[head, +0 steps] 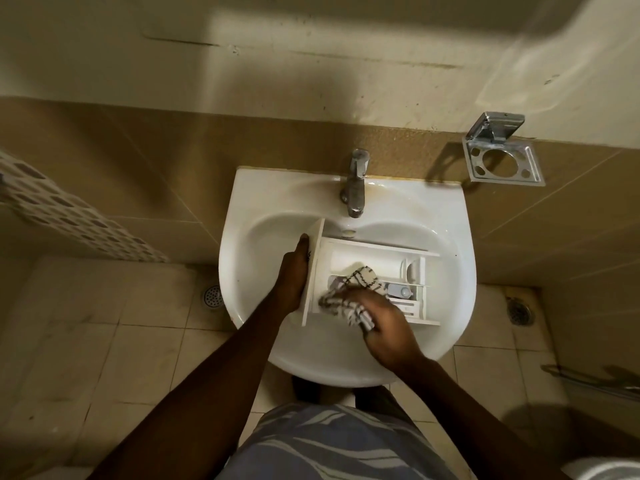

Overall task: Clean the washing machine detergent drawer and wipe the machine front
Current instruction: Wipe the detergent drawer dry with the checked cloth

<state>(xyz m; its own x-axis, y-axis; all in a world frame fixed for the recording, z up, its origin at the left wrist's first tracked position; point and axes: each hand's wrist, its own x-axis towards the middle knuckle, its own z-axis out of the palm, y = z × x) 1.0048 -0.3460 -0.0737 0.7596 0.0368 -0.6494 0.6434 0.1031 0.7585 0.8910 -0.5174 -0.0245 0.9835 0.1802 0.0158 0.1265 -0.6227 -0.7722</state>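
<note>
A white detergent drawer (377, 252) lies inside the white washbasin (446, 216), its front panel turned to the left. My left hand (292, 275) grips that front panel from the left side. My right hand (384, 327) presses a white cloth with dark checks (363, 277) into the drawer's near compartments. A small grey-blue insert (398, 291) shows in the drawer just right of the cloth. The washing machine is out of view.
A chrome tap (356, 183) stands at the back of the basin above the drawer. A metal tumbler holder (502, 157) hangs on the tiled wall at right. Floor drains (212, 296) sit on the tiled floor beside the basin. A perforated white basket (69, 209) is at left.
</note>
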